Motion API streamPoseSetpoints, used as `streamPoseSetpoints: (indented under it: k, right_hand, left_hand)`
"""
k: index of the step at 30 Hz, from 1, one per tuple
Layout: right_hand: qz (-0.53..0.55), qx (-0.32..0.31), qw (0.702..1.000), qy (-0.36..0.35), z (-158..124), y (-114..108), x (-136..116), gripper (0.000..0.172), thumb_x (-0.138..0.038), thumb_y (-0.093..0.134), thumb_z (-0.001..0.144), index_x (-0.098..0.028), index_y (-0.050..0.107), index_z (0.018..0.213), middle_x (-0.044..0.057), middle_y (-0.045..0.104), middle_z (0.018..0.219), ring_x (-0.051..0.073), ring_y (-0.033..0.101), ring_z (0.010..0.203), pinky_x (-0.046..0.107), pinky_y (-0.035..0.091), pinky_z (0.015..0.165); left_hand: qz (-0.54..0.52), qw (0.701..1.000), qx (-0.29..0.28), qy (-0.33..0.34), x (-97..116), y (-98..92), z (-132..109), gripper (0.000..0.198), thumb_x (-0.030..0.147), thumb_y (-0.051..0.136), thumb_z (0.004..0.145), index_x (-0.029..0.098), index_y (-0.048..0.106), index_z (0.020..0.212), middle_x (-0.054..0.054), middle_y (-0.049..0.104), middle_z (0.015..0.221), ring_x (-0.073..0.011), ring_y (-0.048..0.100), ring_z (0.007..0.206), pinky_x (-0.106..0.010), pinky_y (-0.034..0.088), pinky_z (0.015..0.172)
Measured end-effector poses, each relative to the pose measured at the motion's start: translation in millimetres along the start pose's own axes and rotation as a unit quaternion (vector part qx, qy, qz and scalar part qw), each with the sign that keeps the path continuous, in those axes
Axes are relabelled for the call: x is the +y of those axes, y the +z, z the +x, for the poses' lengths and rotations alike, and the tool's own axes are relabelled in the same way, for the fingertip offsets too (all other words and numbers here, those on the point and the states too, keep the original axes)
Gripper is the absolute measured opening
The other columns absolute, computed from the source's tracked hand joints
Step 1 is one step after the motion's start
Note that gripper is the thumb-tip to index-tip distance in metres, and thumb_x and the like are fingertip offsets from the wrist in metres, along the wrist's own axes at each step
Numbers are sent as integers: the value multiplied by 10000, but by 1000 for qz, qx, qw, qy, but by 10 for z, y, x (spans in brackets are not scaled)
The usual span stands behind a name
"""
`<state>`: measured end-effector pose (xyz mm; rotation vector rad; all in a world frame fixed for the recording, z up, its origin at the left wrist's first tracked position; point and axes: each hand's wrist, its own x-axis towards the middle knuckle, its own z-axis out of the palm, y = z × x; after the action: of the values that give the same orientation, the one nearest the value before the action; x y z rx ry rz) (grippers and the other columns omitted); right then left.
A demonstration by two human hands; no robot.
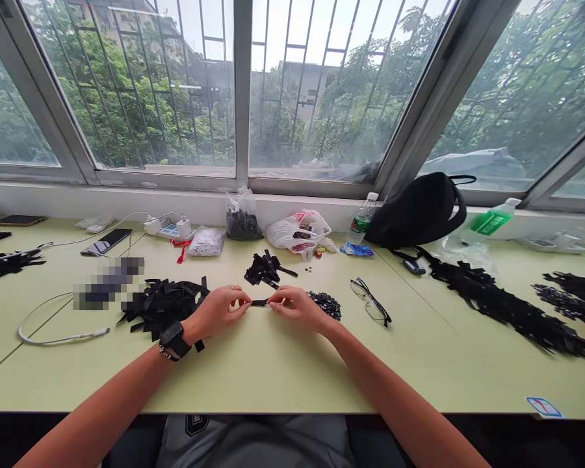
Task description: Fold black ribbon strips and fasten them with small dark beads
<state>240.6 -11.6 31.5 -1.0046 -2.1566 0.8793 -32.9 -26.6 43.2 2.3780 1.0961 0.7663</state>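
Observation:
A short black strip (259, 303) is stretched between my two hands, just above the table. My left hand (219, 310), with a watch on its wrist, pinches the strip's left end. At the other end, the fingertips of my right hand (299, 308) are closed on it. Beside my left hand lies a loose heap of black strips (158, 305). Small dark round pieces (325, 304), too small to name for certain, are piled by my right hand. Beyond both hands is a smaller group of black strips (268, 266), some showing small shiny dots.
Eyeglasses (372, 303) lie right of the small pieces. A white cable (63, 339) curves across the left side. Bags, a bottle (362, 221) and a power strip (170, 231) line the back. A long row of black strips (511, 309) runs along the right.

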Motion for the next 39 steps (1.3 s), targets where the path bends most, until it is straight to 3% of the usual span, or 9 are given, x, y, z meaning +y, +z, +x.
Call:
streamPoseSetpoints:
  k: [3, 7, 12, 18, 25, 31, 39]
  right_hand:
    - [10, 4, 1000, -6, -2, 4, 2, 176, -318, 653, 961, -216, 791, 1000, 58, 690, 964, 174, 644, 823, 271, 504, 689]
    - [-15, 19, 1000, -12, -10, 16, 29, 156, -266, 650, 956, -223, 784, 1021, 58, 665, 1008, 157, 626, 799, 281, 519, 715]
    - [-45, 21, 998, -33, -21, 27, 41, 181, -246, 654, 956, -251, 767, 1098, 72, 671, 1064, 189, 645, 884, 291, 531, 716]
    - [-69, 22, 995, -70, -32, 38, 0, 185, -248, 655, 966, -259, 764, 1115, 75, 729, 1090, 235, 651, 1063, 302, 541, 780]
    - [-49, 44, 996, -58, -13, 33, -7, 161, -267, 651, 970, -245, 785, 1057, 71, 740, 1063, 219, 673, 1009, 316, 553, 813]
    - [0, 25, 999, -25, -7, -14, -60, 204, -318, 621, 997, -241, 803, 1052, 59, 739, 1046, 180, 682, 894, 290, 547, 770]
    - [-18, 16, 1000, -14, -2, -7, 18, 185, -286, 632, 973, -230, 807, 994, 48, 734, 957, 169, 654, 817, 279, 521, 731]
  left_hand:
    - [-5, 999, 25, 38, -18, 39, -3, 206, 261, 620, 987, 258, 771, 1128, -67, 711, 1113, -225, 654, 1018, -337, 538, 897]
    - [-9, 996, 21, 87, -57, 87, -7, 324, 213, 650, 969, 285, 708, 1279, -76, 670, 1308, -258, 592, 1263, -427, 493, 1113]
    - [16, 995, -4, 97, -89, 103, -12, 386, 189, 665, 960, 299, 692, 1329, -81, 643, 1416, -277, 565, 1322, -474, 503, 1126]
    - [12, 994, -3, 108, -113, 114, -5, 260, 226, 661, 983, 270, 760, 1218, -70, 733, 1284, -266, 626, 1216, -442, 546, 1068]
    - [0, 995, -8, 95, -140, 133, -5, 288, 222, 667, 977, 269, 745, 1251, -65, 725, 1305, -261, 634, 1232, -428, 533, 1088]
    - [-11, 996, -1, 84, -112, 111, -12, 370, 214, 662, 981, 293, 686, 1342, -66, 721, 1275, -255, 640, 1233, -415, 535, 1083]
    - [3, 994, -10, 111, -107, 112, -12, 381, 246, 676, 984, 292, 694, 1362, -65, 716, 1355, -266, 640, 1250, -449, 541, 1084]
